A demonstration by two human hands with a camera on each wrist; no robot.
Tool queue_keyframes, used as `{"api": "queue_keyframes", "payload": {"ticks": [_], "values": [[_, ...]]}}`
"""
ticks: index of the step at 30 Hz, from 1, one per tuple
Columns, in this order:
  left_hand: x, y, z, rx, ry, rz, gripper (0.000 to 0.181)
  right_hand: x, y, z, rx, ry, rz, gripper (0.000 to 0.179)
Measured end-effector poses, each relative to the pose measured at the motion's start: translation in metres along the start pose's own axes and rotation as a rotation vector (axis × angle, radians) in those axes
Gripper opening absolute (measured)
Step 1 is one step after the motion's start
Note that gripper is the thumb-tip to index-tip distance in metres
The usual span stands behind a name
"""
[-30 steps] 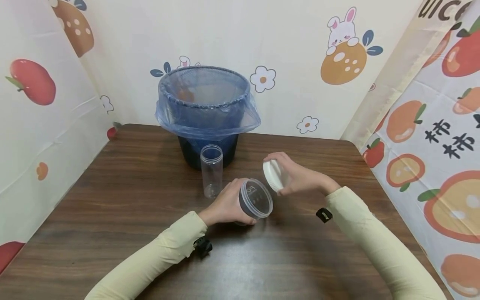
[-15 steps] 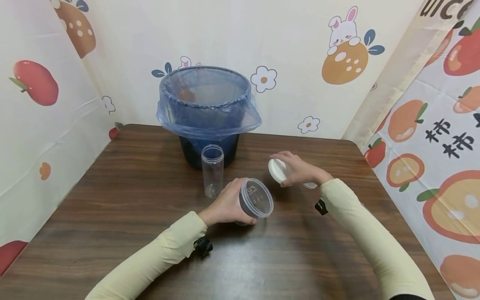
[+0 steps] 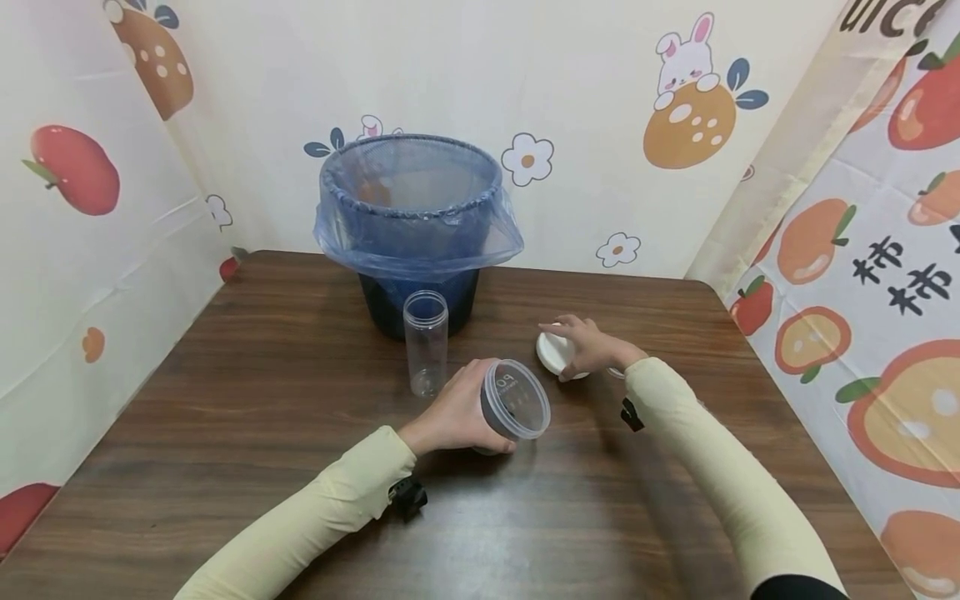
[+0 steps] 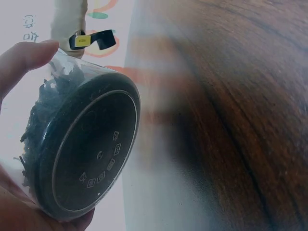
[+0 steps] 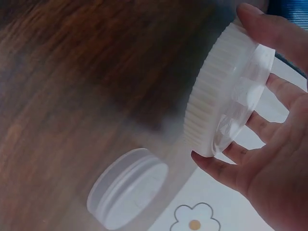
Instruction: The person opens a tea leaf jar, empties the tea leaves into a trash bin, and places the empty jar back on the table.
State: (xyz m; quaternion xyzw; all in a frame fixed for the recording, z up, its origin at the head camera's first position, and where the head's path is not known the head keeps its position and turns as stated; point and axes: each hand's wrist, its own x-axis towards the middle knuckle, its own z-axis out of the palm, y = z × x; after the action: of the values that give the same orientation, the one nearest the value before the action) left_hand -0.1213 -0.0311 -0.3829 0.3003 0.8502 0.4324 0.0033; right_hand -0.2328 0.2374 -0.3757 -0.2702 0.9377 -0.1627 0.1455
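Observation:
My left hand (image 3: 456,410) grips a clear plastic jar (image 3: 517,402), its open mouth tilted to the right. Dark, shredded dried leaves (image 4: 57,103) sit inside near the bottom, as the left wrist view shows. My right hand (image 3: 596,347) holds a white screw lid (image 5: 216,91) with a ribbed rim by its edge, thumb on one side and fingers on the other. That lid is low over the table; whether it touches the wood I cannot tell. A smaller, pale lid (image 5: 127,190) lies beyond it, mostly hidden behind my right wrist in the head view.
A tall, clear, lidless jar (image 3: 426,346) stands upright left of my left hand. Behind it is a black bin (image 3: 382,308) lined with a blue bag (image 3: 420,237). Printed cloth walls (image 3: 585,100) border the wooden table (image 3: 300,358) at the back and sides.
My right hand has moved away from the jar's mouth and down toward the table, turning the white lid flatter. The smaller lid has come into view. My left hand stays nearly still.

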Motion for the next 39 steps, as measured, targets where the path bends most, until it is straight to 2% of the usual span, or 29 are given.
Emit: {"api": "queue_keyframes", "payload": {"ticks": [9,17,28,34,37,39], "values": [[0.001,-0.001,0.001,-0.002,-0.013,0.001,0.099,-0.001,0.003,0.007,0.031,-0.036,0.051,0.094],[0.002,-0.001,0.002,-0.001,-0.012,0.004,0.099,-0.002,0.004,0.009,0.03,-0.055,0.029,0.092],[0.002,0.003,0.001,0.013,-0.011,0.008,0.1,-0.003,0.008,0.01,0.081,-0.057,0.022,0.089],[0.004,0.009,-0.004,0.002,0.0,0.021,0.099,-0.006,0.013,0.012,0.091,-0.011,-0.031,0.095],[0.005,0.012,-0.01,-0.008,0.011,0.026,0.1,-0.006,0.011,0.006,0.118,0.057,-0.057,0.095],[0.007,0.014,-0.015,-0.019,0.017,0.039,0.099,-0.006,0.006,-0.003,0.157,0.102,-0.044,0.09]]}}
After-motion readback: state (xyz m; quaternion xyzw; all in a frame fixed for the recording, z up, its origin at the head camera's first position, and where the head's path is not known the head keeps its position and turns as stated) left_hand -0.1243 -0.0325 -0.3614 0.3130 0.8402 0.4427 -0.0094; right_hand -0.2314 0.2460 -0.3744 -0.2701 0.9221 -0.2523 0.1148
